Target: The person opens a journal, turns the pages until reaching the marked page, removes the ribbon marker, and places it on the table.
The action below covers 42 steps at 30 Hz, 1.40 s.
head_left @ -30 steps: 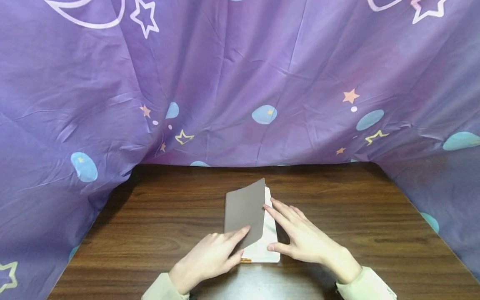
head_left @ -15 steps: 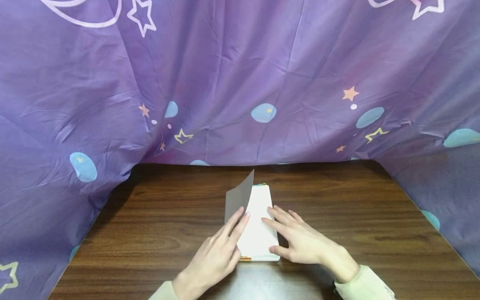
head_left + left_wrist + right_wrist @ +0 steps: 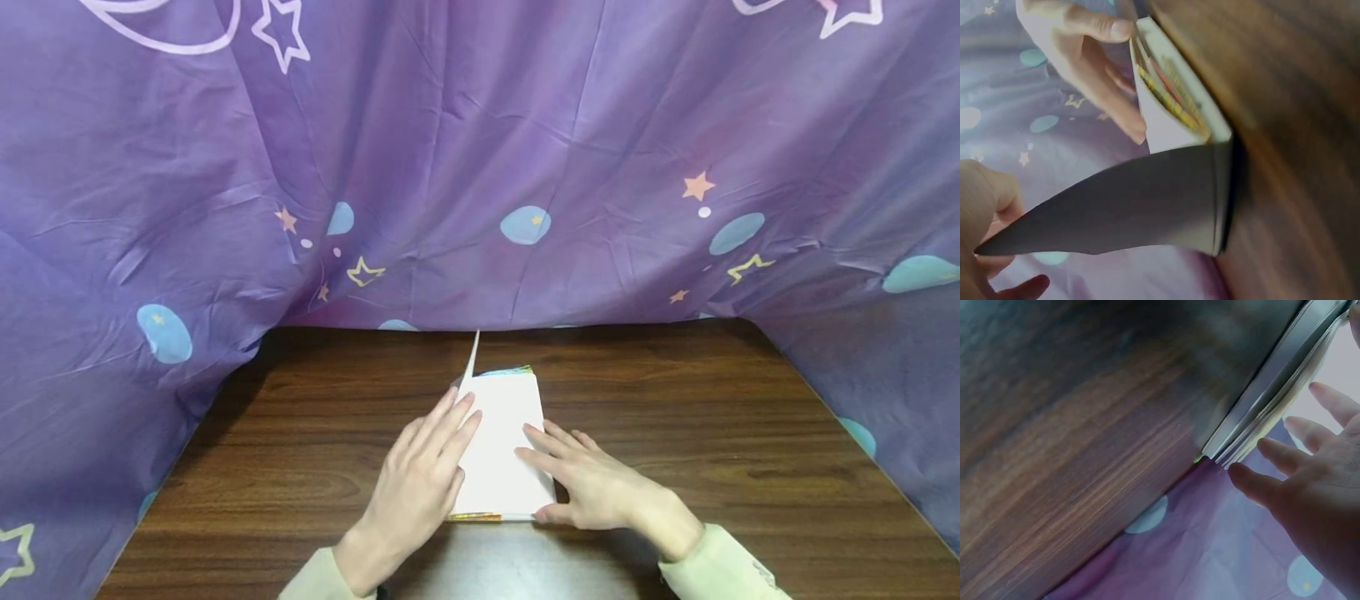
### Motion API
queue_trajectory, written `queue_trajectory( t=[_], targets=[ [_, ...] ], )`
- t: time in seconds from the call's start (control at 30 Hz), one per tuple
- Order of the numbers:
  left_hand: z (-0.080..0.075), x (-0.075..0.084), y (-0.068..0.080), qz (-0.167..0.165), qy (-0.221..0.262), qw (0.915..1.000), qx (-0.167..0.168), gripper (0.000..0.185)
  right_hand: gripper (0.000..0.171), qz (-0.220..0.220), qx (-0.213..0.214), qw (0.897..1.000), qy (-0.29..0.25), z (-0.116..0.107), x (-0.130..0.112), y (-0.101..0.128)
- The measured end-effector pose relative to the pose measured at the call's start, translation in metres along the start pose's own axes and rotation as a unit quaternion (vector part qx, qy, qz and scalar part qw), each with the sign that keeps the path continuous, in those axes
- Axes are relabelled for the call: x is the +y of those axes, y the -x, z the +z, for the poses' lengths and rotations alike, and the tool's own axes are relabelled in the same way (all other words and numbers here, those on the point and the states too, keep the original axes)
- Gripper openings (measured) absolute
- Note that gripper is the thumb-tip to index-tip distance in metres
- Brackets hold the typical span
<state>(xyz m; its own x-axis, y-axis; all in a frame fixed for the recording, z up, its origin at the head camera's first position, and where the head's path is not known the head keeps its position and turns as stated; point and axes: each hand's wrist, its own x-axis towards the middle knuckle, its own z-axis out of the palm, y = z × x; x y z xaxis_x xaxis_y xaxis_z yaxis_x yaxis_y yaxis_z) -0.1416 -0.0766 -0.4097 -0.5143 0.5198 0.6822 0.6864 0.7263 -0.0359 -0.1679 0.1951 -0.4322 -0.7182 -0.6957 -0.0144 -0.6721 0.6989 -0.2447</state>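
1. Cover [image 3: 472, 360] of the notebook [image 3: 501, 446] had swung from lying slanted over the white page [image 3: 504, 450] a second before to standing almost on edge along the left side, so the first page lay bare; the opening looked about half done.
2. Left hand [image 3: 420, 483] lay against the lifted cover's inner face, fingers [image 3: 450, 421] straight and close together, pushing rather than pinching.
3. Right hand [image 3: 592, 487] rested flat at the page's lower right, fingers [image 3: 543, 446] spread and relaxed, touching the paper.
4. Notebook lay on the wooden table [image 3: 712, 433], centred between both hands, before the purple cloth [image 3: 480, 150].
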Motion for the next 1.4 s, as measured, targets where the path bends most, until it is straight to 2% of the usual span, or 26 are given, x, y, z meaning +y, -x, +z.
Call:
queue_trajectory(
  t=[0.17,0.3,0.47,0.57,0.77,0.87,1.0,1.17,1.3,1.4],
  targets=[
    [-0.011,-0.007,-0.002,0.01,-0.052,0.9979,-0.038,0.048,0.08,-0.003,-0.003,1.0,-0.008,0.001,0.001,-0.001],
    [-0.019,-0.01,-0.002,-0.001,-0.079,0.9934,-0.083,0.037,0.084,0.0,-0.008,1.0,-0.012,0.001,0.001,-0.002],
    [-0.023,-0.016,0.0,-0.023,-0.101,0.9865,-0.127,0.036,0.085,0.001,-0.016,1.0,-0.011,0.002,0.001,-0.002],
    [-0.023,-0.019,0.001,-0.038,-0.103,0.9838,-0.142,0.037,0.086,0.003,-0.021,1.0,-0.013,0.002,0.001,-0.002],
    [-0.021,-0.027,0.003,-0.063,-0.098,0.9823,-0.146,0.039,0.083,0.006,-0.03,0.999,-0.018,-0.001,0.002,0.0],
    [-0.019,-0.031,0.003,-0.081,-0.093,0.9794,-0.16,0.039,0.079,0.007,-0.034,0.999,-0.016,-0.002,0.003,0.001],
    [-0.019,-0.037,0.002,-0.106,-0.076,0.9725,-0.193,0.042,0.066,0.0,-0.031,0.999,-0.012,-0.004,0.004,0.003],
    [-0.017,-0.046,-0.001,-0.133,-0.039,0.965,-0.223,0.042,0.038,-0.036,-0.012,0.999,0.001,-0.007,0.003,0.003],
    [-0.013,-0.053,-0.002,-0.149,-0.002,0.9588,-0.242,0.04,0.019,-0.107,0.035,0.993,0.02,-0.006,0.001,0.003],
    [-0.012,-0.055,-0.003,-0.158,0.021,0.9549,-0.25,0.04,0.005,-0.165,0.092,0.981,0.041,-0.002,0.0,0.001]
  ],
)
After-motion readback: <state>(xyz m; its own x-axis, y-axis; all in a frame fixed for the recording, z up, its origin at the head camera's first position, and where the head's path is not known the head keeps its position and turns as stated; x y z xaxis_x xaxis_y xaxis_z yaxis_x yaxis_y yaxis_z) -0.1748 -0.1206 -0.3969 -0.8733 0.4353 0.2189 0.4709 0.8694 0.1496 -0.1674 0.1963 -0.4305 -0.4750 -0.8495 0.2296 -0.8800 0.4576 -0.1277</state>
